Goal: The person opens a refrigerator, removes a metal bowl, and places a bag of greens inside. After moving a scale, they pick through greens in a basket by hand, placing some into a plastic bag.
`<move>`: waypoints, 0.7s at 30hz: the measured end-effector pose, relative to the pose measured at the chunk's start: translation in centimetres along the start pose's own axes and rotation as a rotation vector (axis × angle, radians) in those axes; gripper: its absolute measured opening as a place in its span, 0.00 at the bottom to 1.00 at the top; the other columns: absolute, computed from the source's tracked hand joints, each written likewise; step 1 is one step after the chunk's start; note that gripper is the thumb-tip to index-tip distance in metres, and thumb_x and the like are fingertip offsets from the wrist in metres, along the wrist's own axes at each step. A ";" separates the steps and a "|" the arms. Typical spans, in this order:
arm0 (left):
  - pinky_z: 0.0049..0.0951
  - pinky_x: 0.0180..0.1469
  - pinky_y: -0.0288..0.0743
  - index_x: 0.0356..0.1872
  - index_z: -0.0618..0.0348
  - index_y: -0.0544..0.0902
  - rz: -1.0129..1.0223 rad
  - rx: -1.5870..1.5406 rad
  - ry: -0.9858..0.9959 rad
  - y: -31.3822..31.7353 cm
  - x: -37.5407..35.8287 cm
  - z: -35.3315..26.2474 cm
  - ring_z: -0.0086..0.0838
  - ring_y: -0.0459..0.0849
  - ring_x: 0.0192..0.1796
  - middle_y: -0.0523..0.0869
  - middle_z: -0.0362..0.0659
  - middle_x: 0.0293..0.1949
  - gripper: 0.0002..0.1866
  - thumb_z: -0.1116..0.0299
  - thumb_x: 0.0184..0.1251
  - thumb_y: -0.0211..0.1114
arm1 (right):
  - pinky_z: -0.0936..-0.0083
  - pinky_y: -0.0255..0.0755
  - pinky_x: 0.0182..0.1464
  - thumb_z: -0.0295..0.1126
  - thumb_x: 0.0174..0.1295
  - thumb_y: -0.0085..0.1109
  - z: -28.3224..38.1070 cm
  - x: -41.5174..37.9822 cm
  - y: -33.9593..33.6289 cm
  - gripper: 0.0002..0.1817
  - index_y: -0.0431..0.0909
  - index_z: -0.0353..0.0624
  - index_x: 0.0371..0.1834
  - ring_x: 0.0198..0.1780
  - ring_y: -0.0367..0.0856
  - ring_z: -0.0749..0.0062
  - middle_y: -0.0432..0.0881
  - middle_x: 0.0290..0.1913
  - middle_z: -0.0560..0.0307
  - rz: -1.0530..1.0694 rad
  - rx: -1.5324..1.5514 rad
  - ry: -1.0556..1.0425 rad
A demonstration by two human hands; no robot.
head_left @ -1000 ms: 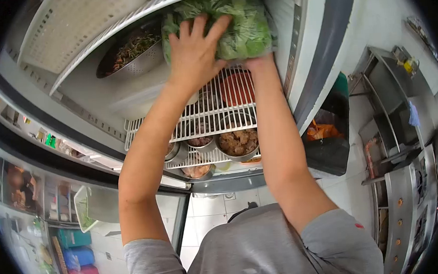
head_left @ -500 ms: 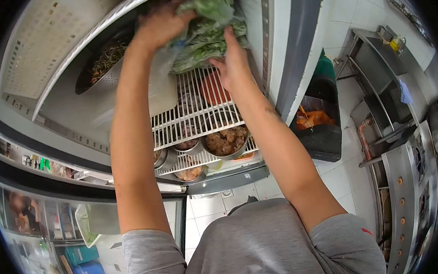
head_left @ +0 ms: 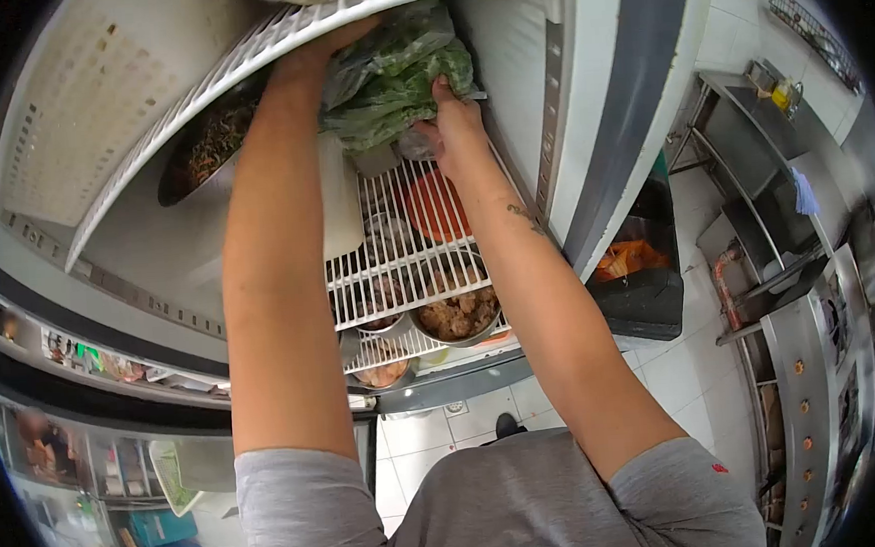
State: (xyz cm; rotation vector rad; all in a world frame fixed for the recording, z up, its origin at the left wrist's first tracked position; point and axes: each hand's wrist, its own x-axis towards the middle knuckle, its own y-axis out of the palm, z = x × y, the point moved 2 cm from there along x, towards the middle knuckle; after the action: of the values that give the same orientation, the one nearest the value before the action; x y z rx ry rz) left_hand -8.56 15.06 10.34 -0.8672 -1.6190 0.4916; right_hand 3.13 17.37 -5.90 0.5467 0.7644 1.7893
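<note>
Clear plastic bags of leafy greens (head_left: 386, 91) lie deep inside an open fridge, on a white wire shelf (head_left: 398, 276). My left hand (head_left: 343, 39) reaches in at the far left of the bags; its fingers are hidden behind the greens and under the upper shelf. On the right side, my right hand (head_left: 454, 127) grips the edge of the bag, thumb on top and fingers beneath. Just below the greens stand a whitish container (head_left: 340, 199) and a red round item (head_left: 435, 205) seen through the wires.
A metal tray with dark food (head_left: 211, 147) is at the left of the shelf. Lower down sits a pot of meat pieces (head_left: 457, 314). The upper shelf's white edge (head_left: 341, 9) runs above my arms. A black bin (head_left: 639, 296) and a steel stove (head_left: 800, 392) stand at right.
The greens have moved deeper and lower under the upper shelf edge, with both hands following. My left hand's fingers were visible and are now hidden. The view has shifted slightly.
</note>
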 end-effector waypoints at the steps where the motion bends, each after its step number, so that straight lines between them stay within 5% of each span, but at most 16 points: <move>1: 0.41 0.62 0.64 0.60 0.60 0.72 -0.002 0.054 0.009 0.2 0.1 0.1 0.48 0.72 0.61 0.72 0.58 0.61 0.26 0.57 0.64 0.53 | 0.49 0.59 0.62 0.36 0.66 0.54 0.2 -1.0 0.0 0.27 0.61 0.35 0.64 0.62 0.65 0.48 0.65 0.63 0.45 -0.104 -0.258 -0.200; 3: 0.41 0.62 0.64 0.60 0.60 0.72 -0.003 0.149 0.036 0.6 0.4 0.2 0.48 0.72 0.61 0.73 0.58 0.60 0.25 0.57 0.64 0.53 | 0.50 0.54 0.65 0.36 0.64 0.55 0.9 -3.5 0.8 0.31 0.58 0.32 0.66 0.64 0.61 0.45 0.62 0.66 0.42 -0.309 -0.755 -0.621; 6: 0.41 0.63 0.64 0.60 0.60 0.72 0.009 0.262 0.067 0.6 0.0 0.2 0.48 0.72 0.61 0.73 0.58 0.59 0.25 0.58 0.64 0.53 | 0.51 0.49 0.67 0.39 0.64 0.55 2.8 -7.7 2.3 0.32 0.58 0.35 0.67 0.66 0.56 0.39 0.56 0.68 0.37 -0.181 -0.975 -1.154; 10: 0.40 0.63 0.64 0.60 0.60 0.73 0.022 0.381 0.122 0.3 -2.1 -0.2 0.48 0.72 0.61 0.74 0.58 0.58 0.24 0.60 0.64 0.53 | 0.47 0.53 0.65 0.40 0.65 0.50 1.3 -1.1 3.1 0.25 0.65 0.54 0.66 0.66 0.54 0.35 0.55 0.67 0.35 -0.252 -1.212 -1.208; 13: 0.40 0.63 0.64 0.59 0.60 0.73 -0.011 0.414 0.148 -1.1 -5.1 -1.5 0.48 0.71 0.62 0.75 0.59 0.57 0.24 0.61 0.64 0.54 | 0.52 0.52 0.66 0.43 0.70 0.44 0.6 2.7 1.7 0.23 0.65 0.52 0.67 0.63 0.58 0.35 0.60 0.65 0.32 -0.168 -1.065 -1.159; 16: 0.39 0.65 0.62 0.62 0.57 0.71 0.068 0.198 -0.078 -4.1 -10.4 -5.3 0.48 0.71 0.62 0.71 0.61 0.61 0.26 0.60 0.62 0.58 | 0.53 0.54 0.65 0.40 0.68 0.46 0.6 4.1 1.7 0.23 0.66 0.50 0.66 0.61 0.61 0.37 0.63 0.62 0.31 -0.192 -1.185 -1.156; 18: 0.38 0.48 0.73 0.50 0.55 0.80 -0.033 -0.036 0.168 -4.5 -16.2 -6.8 0.36 0.80 0.46 0.81 0.46 0.45 0.14 0.65 0.65 0.59 | 0.52 0.53 0.65 0.40 0.70 0.41 1.2 3.8 1.5 0.25 0.61 0.46 0.68 0.63 0.60 0.36 0.63 0.62 0.31 -0.145 -1.292 -1.030; 19: 0.28 0.39 0.73 0.45 0.61 0.80 0.071 -0.130 0.164 -5.0 -19.5 -8.6 0.30 0.82 0.40 0.83 0.44 0.39 0.10 0.73 0.65 0.58 | 0.51 0.52 0.66 0.40 0.71 0.38 1.6 3.6 1.5 0.25 0.59 0.44 0.69 0.63 0.60 0.36 0.63 0.63 0.31 -0.126 -1.343 -0.966; 20: 0.29 0.40 0.74 0.44 0.62 0.80 0.110 -0.322 0.093 -4.4 -23.5 -9.4 0.29 0.81 0.41 0.82 0.45 0.40 0.09 0.73 0.64 0.60 | 0.52 0.52 0.67 0.38 0.68 0.42 2.0 2.6 1.5 0.28 0.54 0.46 0.72 0.66 0.57 0.37 0.58 0.67 0.34 -0.119 -1.343 -0.940; 21: 0.31 0.41 0.75 0.44 0.62 0.80 0.342 -0.512 -0.008 -4.0 -26.7 -9.8 0.32 0.81 0.39 0.82 0.45 0.38 0.10 0.72 0.63 0.61 | 0.54 0.55 0.64 0.36 0.67 0.47 2.4 -0.3 2.0 0.25 0.62 0.46 0.67 0.63 0.61 0.40 0.62 0.64 0.34 -0.134 -1.210 -1.115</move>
State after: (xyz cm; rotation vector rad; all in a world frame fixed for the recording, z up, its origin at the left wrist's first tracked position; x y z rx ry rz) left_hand 1.13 -9.09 -1.77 -1.5420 -1.6361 0.3133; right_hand 3.60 17.21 -2.81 0.4981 -0.9774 1.1994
